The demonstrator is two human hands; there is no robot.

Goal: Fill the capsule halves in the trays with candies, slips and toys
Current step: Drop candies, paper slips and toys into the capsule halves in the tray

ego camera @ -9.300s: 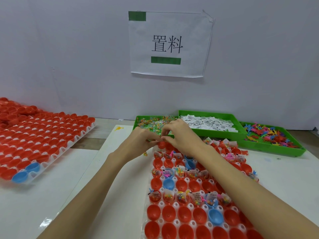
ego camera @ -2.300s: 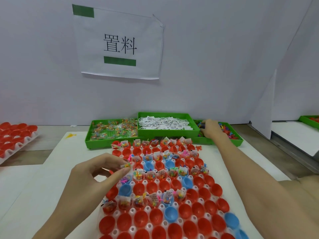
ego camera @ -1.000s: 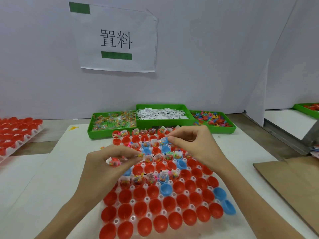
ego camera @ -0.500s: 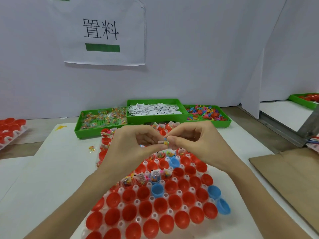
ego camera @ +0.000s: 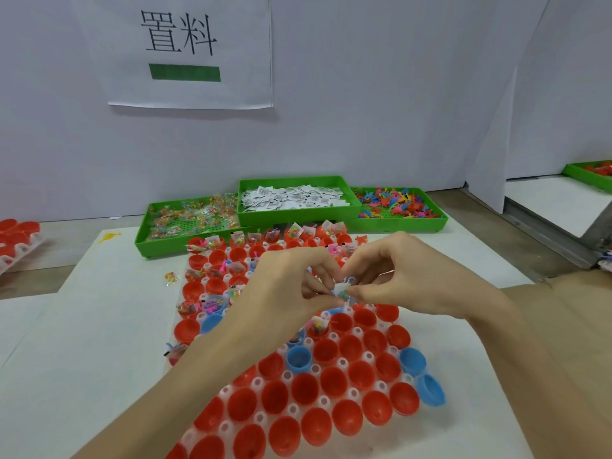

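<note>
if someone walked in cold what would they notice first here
Both hands, the left hand and right hand, meet mid-frame, pinching a small packet above the capsule tray of mostly red halves. Behind it sit three green bins: candies on the left, white slips in the middle, colourful toys on the right.

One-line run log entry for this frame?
stage: filling | left hand + right hand: pinching small packet over capsule tray | near rows: unfilled

White table (ego camera: 99, 326) — capsule tray (ego camera: 342, 362), three green bins (ego camera: 185, 245).
</note>
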